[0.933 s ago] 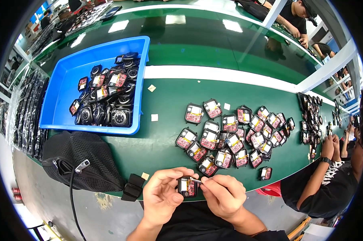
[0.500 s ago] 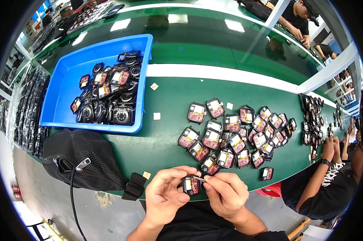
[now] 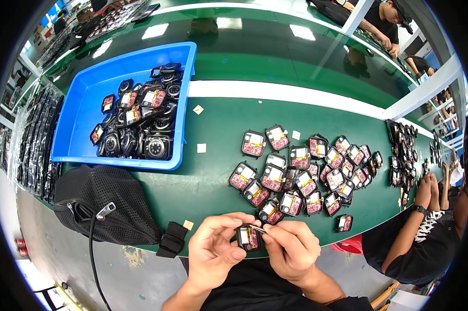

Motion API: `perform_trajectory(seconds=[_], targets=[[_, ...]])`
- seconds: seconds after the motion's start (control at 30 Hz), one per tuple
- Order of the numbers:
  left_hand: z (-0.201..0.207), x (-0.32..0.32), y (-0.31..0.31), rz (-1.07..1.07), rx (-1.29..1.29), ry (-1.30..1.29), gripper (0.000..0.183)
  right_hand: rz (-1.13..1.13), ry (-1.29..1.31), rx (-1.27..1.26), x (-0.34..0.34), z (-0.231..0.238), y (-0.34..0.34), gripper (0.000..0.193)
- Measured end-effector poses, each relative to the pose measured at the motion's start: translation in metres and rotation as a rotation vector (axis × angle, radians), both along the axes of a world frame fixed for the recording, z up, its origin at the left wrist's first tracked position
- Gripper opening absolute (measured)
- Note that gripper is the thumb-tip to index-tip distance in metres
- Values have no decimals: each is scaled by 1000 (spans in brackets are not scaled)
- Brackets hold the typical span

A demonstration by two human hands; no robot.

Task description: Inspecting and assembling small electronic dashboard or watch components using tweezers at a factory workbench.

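My left hand point(image 3: 211, 252) holds a small black smartwatch case point(image 3: 248, 239) by its edges, between thumb and fingers. The case is open-faced, with a red circuit board, a pale block and a bit of yellow tape inside. My right hand point(image 3: 292, 250) pinches a thin silver tool point(image 3: 256, 228), whose tip lies over the upper edge of the case; it is too small to tell its exact kind. Just beyond my hands, many similar smartwatch cases point(image 3: 271, 177) lie face up in a loose pile on the green table point(image 3: 213, 192).
A blue bin point(image 3: 78, 124) with more watch cases stands at the left. In front of it sit a black mesh bag point(image 3: 109, 207) with a cable and a black strap point(image 3: 171, 239). Another person's arm point(image 3: 407, 233) works at the right, near further cases point(image 3: 402, 150).
Both hands stay almost in place. The case has tilted slightly, and the silver tool's tip has shifted a little along its upper edge.
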State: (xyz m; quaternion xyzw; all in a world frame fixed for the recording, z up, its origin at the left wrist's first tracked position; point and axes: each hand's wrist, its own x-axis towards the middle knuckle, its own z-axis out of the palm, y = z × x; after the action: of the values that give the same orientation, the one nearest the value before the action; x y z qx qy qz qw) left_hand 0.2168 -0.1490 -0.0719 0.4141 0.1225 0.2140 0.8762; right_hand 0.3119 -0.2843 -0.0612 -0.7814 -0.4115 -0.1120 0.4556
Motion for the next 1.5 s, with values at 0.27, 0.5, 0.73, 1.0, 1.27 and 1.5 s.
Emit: perform_trajectory(seconds=[0.27,0.5,0.73,1.0,1.27,1.5], targets=[[-3,-1,2,-24,-44,-61,51,-9,-38,-18,-1,-1,-2,20],[-1,0,1,4,-29,-13,55,-4,-33,-15,-1,-1,-1,21],[0,1,0,0,-42,-10,54,4,-49,-13,0,-2,-1,22],[-2,1,1,17,6,-2,54,32,42,-2,3,2,-4,20],[-2,0,3,5,41,9,57,62,94,-6,6,4,-3,18],[-5,0,3,21,96,7,59,46,70,-9,4,3,-4,18]])
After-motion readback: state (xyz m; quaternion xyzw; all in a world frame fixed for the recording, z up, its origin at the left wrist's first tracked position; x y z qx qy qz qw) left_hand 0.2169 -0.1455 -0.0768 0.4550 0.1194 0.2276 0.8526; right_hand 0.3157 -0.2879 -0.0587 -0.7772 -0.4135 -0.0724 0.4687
